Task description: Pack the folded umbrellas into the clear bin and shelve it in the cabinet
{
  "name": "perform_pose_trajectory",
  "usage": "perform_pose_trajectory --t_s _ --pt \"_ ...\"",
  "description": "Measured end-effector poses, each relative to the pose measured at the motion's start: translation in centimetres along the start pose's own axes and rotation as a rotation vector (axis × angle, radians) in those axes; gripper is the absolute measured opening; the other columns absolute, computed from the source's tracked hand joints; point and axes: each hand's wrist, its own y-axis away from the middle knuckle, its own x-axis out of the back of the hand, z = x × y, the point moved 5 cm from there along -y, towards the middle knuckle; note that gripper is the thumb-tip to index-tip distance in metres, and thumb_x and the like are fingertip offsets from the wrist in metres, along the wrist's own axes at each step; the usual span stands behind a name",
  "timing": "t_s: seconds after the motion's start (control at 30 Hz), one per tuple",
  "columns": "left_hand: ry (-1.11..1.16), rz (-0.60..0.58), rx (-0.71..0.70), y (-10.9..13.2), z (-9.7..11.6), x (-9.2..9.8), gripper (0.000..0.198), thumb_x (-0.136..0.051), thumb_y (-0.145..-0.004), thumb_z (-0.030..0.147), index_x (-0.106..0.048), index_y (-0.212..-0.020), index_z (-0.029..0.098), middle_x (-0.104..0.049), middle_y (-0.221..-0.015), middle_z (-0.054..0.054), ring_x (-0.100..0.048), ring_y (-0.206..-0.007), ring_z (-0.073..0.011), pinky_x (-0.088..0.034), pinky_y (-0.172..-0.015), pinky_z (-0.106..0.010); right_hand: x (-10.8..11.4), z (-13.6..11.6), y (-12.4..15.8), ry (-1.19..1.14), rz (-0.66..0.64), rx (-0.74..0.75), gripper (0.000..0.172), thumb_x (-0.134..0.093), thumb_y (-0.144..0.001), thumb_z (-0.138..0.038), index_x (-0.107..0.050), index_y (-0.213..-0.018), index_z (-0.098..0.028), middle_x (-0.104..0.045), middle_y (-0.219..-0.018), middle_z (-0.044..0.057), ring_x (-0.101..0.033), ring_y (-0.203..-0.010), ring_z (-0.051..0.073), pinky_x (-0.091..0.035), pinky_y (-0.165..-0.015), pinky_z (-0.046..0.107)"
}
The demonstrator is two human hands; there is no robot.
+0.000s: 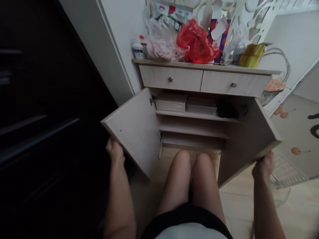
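Left hand (pixel 114 151) on pale, wide-open door (pixel 136 129)

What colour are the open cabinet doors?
The wooden cabinet doors are pale beige, best in the head view.

Red bag (pixel 196 41) + clear bags (pixel 161 44) above 2 drawers (pixel 171 78), pale boxes (pixel 170 102) on top shelf (pixel 196 116), wire basket (pixel 286 169) rt.

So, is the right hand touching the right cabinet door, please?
Touching. The head view shows the right hand gripping the right cabinet door at its outer edge.
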Motion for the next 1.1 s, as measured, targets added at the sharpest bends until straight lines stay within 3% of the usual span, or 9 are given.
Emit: perform_pose_trajectory --t_s 0.1,0.2,0.37,0.5,0.63,0.77,0.93,1.1 --pt "-0.109 -0.132 -0.23 4.1 1.3 -1.4 0.024 -0.049 -0.082 0.04 -0.064 -0.079 0.022 -0.07 -0.071 -0.002 -0.067 -0.074 -0.0211 -0.054 -0.068 -0.032 -3.8 -1.7 2.5 -0.159 0.039 -0.003 0.055 -0.04 -0.084 -0.076 -0.054 -0.088 -0.023 -0.051 -0.073 0.0 -0.053 -0.066 0.016 -0.046 -0.059 0.029" --pt "-0.149 -0.351 -0.33 8.5 2.7 -4.2 0.026 -0.046 -0.087 0.04 -0.065 -0.085 0.022 -0.073 -0.078 -0.007 -0.07 -0.075 -0.0222 -0.054 -0.068 -0.03 -8.2 -3.8 3.8 -0.173 -0.125 0.055 0.052 -0.044 -0.088 -0.07 -0.06 -0.096 -0.021 -0.056 -0.076 0.0 -0.056 -0.069 0.015 -0.047 -0.065 0.028" --pt "-0.189 -0.757 -0.347 14.5 5.7 -11.4 0.019 -0.044 -0.094 0.03 -0.062 -0.091 0.023 -0.075 -0.084 -0.006 -0.072 -0.081 -0.0201 -0.053 -0.076 -0.029 -15.0 -7.0 3.5 -0.024 -0.375 0.208 0.05 -0.043 -0.091 -0.062 -0.067 -0.099 -0.019 -0.064 -0.095 0.009 -0.063 -0.079 0.019 -0.051 -0.068 0.031" --pt "-0.302 -0.941 -0.354 17.8 8.0 -17.8 0.017 -0.044 -0.098 0.026 -0.062 -0.098 0.025 -0.076 -0.095 -0.007 -0.072 -0.092 -0.0204 -0.051 -0.082 -0.028 -20.2 -8.6 2.5 0.182 -0.433 0.322 0.045 -0.04 -0.095 -0.053 -0.069 -0.098 -0.018 -0.064 -0.096 0.01 -0.062 -0.078 0.019 -0.047 -0.067 0.03" --pt "-0.515 -0.986 -0.391 20.0 9.5 -23.4 0.022 -0.042 -0.101 0.03 -0.062 -0.107 0.022 -0.075 -0.097 -0.014 -0.072 -0.096 -0.0251 -0.05 -0.08 -0.031 -24.8 -9.0 1.9 0.387 -0.412 0.364 0.039 -0.039 -0.099 -0.041 -0.068 -0.101 -0.017 -0.065 -0.097 0.01 -0.059 -0.075 0.017 -0.038 -0.064 0.027" --pt "-0.594 -1.004 -0.426 20.7 10.2 -27.6 0.029 -0.038 -0.103 0.033 -0.059 -0.116 0.017 -0.073 -0.099 -0.02 -0.072 -0.097 -0.0273 -0.05 -0.077 -0.032 -28.3 -9.3 1.1 0.474 -0.402 0.403 0.037 -0.037 -0.101 -0.037 -0.067 -0.103 -0.016 -0.065 -0.098 0.011 -0.057 -0.076 0.017 -0.033 -0.064 0.026" --pt "-0.622 -1.033 -0.452 20.7 10.1 -31.2 0.031 -0.038 -0.103 0.03 -0.055 -0.122 0.013 -0.072 -0.101 -0.025 -0.072 -0.098 -0.0313 -0.051 -0.077 -0.035 -31.3 -9.6 -0.4 0.537 -0.456 0.475 0.039 -0.033 -0.103 -0.035 -0.066 -0.102 -0.015 -0.065 -0.096 0.013 -0.059 -0.077 0.019 -0.036 -0.065 0.028" --pt "-0.617 -1.041 -0.45 20.4 9.7 -33.4 0.032 -0.038 -0.103 0.032 -0.055 -0.123 0.013 -0.072 -0.102 -0.025 -0.072 -0.1 -0.0304 -0.051 -0.077 -0.034 -33.1 -9.5 -1.4 0.615 -0.485 0.46 0.038 -0.036 -0.103 -0.035 -0.067 -0.104 -0.013 -0.067 -0.098 0.015 -0.06 -0.078 0.021 -0.037 -0.066 0.029"
